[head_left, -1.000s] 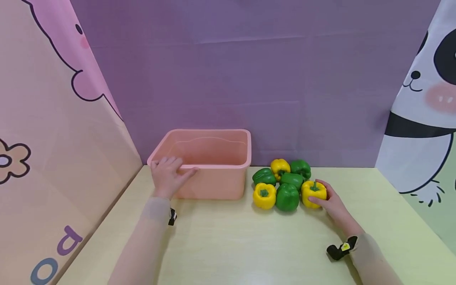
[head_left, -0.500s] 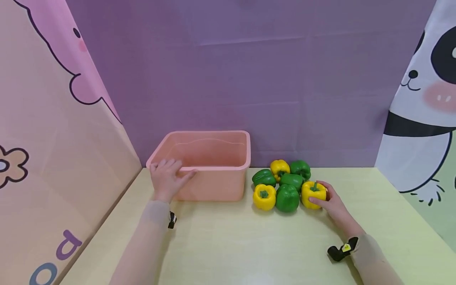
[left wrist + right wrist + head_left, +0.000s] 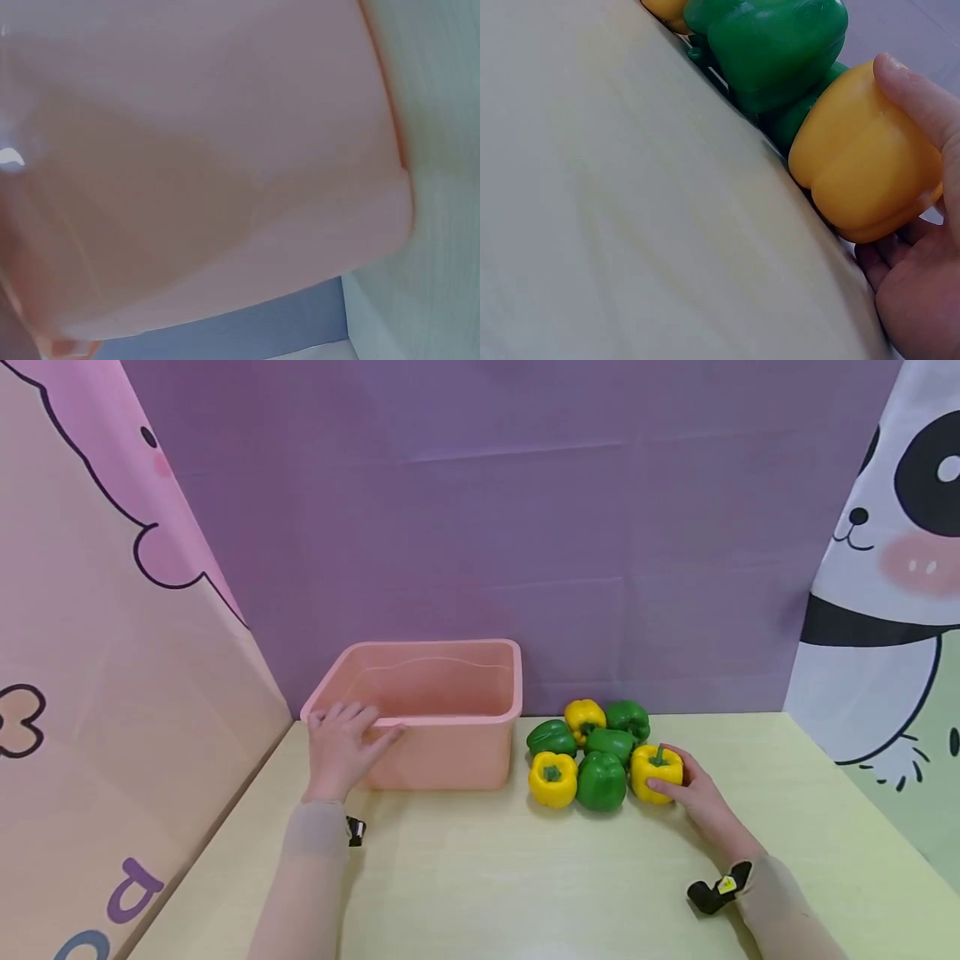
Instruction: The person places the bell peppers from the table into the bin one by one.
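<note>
Pinching lobed yellow pepper [image 3: 651,768] with right grip [image 3: 693,787], clasping boxy pink plastic tub [image 3: 450,758] with left grip [image 3: 340,752]; seemingly grasping, next needing lift.

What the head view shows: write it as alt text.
A person's right hand holds a yellow pepper beside six other green and yellow peppers on a table; the left hand holds the near rim of a pink bin.
</note>
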`<state>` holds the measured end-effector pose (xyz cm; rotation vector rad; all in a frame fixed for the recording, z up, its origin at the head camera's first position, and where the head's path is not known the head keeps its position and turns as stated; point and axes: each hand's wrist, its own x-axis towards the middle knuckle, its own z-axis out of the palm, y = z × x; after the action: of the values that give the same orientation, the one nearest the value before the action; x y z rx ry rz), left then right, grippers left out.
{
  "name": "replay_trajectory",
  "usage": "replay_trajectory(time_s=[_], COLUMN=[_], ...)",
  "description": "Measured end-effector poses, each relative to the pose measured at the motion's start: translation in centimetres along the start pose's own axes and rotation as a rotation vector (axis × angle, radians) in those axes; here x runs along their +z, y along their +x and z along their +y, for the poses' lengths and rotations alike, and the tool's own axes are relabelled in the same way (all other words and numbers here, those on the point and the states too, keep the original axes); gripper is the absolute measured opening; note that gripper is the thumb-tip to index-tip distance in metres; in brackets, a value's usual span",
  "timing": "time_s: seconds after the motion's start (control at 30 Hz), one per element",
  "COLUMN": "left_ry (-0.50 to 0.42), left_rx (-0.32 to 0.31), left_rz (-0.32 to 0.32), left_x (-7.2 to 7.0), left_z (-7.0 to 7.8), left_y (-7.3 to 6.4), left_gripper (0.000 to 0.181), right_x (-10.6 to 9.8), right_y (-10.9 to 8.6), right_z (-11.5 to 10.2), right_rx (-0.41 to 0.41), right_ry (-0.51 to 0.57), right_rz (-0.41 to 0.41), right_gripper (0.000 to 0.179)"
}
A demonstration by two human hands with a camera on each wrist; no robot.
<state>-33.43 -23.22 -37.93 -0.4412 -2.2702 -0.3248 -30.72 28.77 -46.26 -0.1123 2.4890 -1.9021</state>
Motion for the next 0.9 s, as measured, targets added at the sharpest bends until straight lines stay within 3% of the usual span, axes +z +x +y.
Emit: replay_trajectory(time_s=[0.37, 0.6, 0.9], left_ry=[-0.052, -0.065, -0.093], left_rx=[-0.122, -0.135, -0.099], left_rz=[-0.090, -0.065, 0.004], left_x=[-0.7, -0.9, -0.4], left_z=[0.9, 0.8, 1.2], left_y=[-0.1, -1.0, -0.4], left_gripper=[0.046, 0.046, 0.044], right_x=[-0.1, 0.5, 0.1], right_y=[-0.2, -0.6, -0.3], right_z=[-0.2, 0.5, -0.1], right_rx=[0.021, 0.020, 0.013], right_ry=[-0.015, -0.002, -0.003], right_rz=[0.010, -0.002, 0.006], right_gripper=[0.080, 0.080, 0.079])
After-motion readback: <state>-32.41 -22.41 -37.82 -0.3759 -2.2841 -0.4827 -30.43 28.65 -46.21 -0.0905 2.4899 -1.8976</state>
